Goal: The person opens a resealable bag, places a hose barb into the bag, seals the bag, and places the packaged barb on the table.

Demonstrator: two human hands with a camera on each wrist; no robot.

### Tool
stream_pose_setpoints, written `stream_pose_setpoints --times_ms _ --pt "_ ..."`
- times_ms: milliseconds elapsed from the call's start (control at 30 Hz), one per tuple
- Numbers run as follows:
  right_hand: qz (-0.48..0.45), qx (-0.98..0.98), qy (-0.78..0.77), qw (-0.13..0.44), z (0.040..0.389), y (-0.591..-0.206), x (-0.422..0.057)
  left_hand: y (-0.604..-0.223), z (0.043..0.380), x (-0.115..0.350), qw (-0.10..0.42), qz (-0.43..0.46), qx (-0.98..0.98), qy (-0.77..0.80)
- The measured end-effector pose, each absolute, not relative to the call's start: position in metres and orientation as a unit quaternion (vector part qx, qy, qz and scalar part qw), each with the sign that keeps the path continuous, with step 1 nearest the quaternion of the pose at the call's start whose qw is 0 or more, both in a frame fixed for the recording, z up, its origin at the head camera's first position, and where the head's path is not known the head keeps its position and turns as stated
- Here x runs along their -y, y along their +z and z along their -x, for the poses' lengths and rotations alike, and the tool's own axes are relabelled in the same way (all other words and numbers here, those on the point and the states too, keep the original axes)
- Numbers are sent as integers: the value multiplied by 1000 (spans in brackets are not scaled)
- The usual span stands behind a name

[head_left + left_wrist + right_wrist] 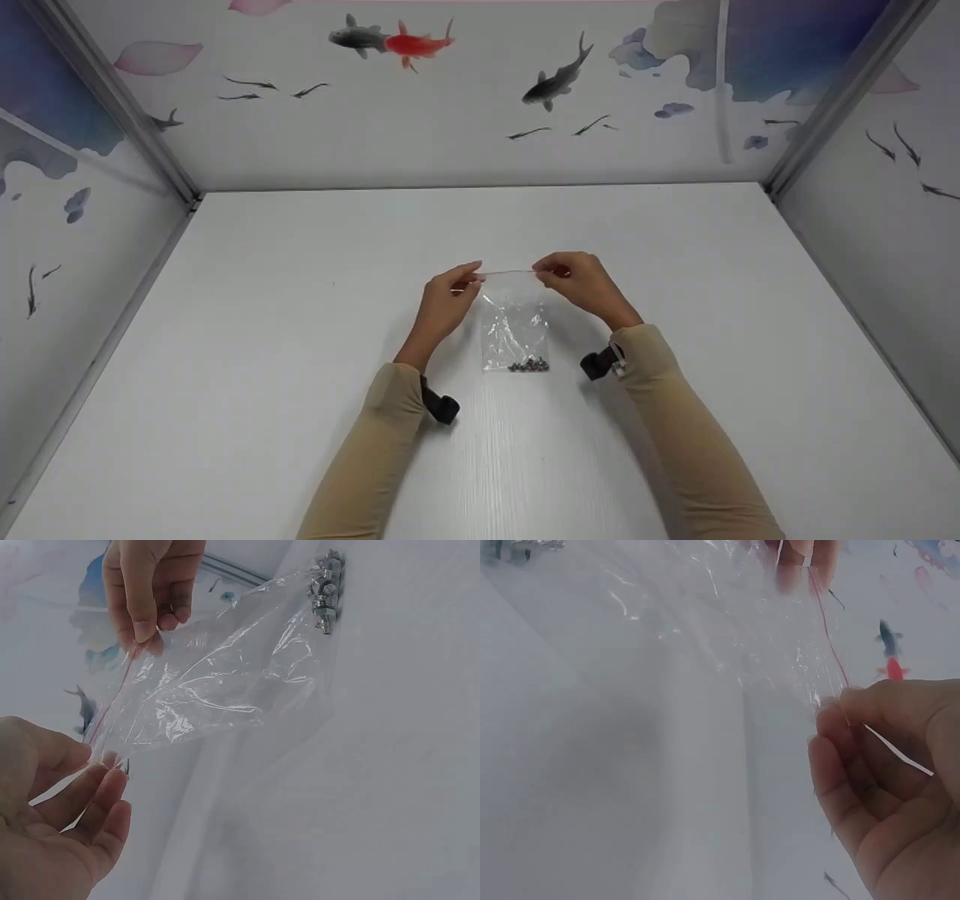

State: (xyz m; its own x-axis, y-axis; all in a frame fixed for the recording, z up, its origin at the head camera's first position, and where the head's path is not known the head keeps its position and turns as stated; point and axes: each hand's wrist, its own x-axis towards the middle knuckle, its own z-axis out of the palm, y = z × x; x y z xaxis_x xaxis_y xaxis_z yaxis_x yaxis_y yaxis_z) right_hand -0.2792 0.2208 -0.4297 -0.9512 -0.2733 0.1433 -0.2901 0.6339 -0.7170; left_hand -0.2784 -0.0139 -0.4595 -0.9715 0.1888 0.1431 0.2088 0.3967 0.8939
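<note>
A clear zip-lock bag with a thin red line along its top edge is stretched between both hands. My left hand pinches one top corner between thumb and fingers. The other top corner is pinched by my right hand. Several small metal screws or bolts with nuts lie gathered in a bottom corner of the bag, on the right side in the head view. In the right wrist view, the red strip runs straight from one hand's fingertips to the other's.
A white table lies beneath the hands. White panels printed with fish and petals stand at the back and both sides. Each wrist carries a black camera on a strap over a tan sleeve.
</note>
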Motion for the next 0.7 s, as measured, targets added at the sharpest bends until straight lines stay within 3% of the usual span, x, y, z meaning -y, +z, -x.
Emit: stream_pose_setpoints --times_ms 267,467,700 --pt "-145 895 421 -8 283 -446 -223 -465 277 17 -38 124 839 -529" --pt "-124 901 412 -61 282 -452 -224 -467 277 22 -74 124 845 -516" --pt "-113 901 402 -120 281 -449 -228 -468 281 27 -63 127 866 -479"
